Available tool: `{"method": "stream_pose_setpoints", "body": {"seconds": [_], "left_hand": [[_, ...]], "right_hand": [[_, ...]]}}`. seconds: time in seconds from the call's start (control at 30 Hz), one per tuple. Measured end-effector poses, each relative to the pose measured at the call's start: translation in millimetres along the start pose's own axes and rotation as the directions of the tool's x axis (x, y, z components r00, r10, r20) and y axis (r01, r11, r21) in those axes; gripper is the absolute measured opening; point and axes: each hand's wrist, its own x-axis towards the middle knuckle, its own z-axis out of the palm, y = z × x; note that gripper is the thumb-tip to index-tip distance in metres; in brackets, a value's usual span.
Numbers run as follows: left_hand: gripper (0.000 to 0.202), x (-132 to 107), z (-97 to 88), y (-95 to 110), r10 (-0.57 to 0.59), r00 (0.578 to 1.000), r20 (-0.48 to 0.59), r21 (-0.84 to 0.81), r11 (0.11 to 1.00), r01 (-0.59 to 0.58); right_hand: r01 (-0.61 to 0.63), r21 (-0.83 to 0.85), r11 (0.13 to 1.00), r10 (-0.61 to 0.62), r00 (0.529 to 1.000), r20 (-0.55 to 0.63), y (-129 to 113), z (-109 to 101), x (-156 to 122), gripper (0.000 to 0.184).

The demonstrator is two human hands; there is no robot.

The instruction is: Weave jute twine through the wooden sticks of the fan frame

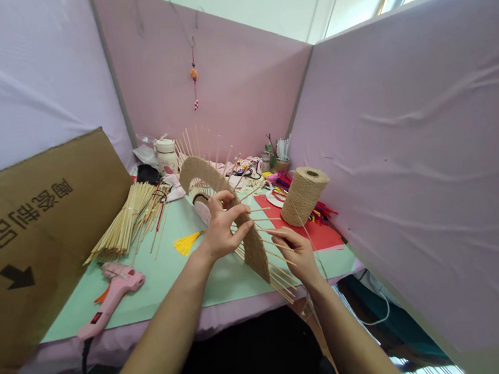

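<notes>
A partly woven basket (254, 252) of tan twine on thin wooden sticks is tilted on its side above the green table covering, bare stick ends fanning out. My left hand (224, 226) is closed on its woven band, thumb and fingers against the weave. To the right, my right hand (295, 251) has its fingers curled together among the projecting sticks (279, 270); what is between the fingertips is hidden. A large twine spool (304, 196) stands just beyond it. From the spool, a loose strand hangs down past my right wrist.
At left are a pink glue gun (113, 295), a bundle of sticks (122, 222) and a cardboard box (44, 246). A yellow tassel (187, 243) lies beside the basket. Red sheets (325, 235) lie under the spool. A white jar (166, 155) stands behind. Partitions enclose the table.
</notes>
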Motion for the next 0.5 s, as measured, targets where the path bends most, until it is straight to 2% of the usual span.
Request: {"method": "stream_pose_setpoints", "body": {"seconds": [0.2, 0.33, 0.5], "left_hand": [[0.024, -0.7, 0.9, -0.7, -0.001, 1.000, 0.012, 0.012, 1.000, 0.000], [0.028, -2.0, 0.8, -0.9, -0.014, 0.999, 0.047, 0.012, 1.000, 0.013], [0.028, -2.5, 0.8, -1.8, -0.009, 0.999, 0.037, -0.013, 1.000, 0.009]], "right_hand": [[-0.013, -0.041, 0.999, 0.011, 0.999, -0.041, -10.1, -11.0, -0.7, 0.019], [-0.004, -0.047, 0.999, 0.002, 0.998, -0.061, -11.8, -10.2, 2.5, 0.018], [0.005, -0.045, 0.999, -0.007, 0.999, -0.048, -10.5, -7.9, 4.6, 0.019]]}}
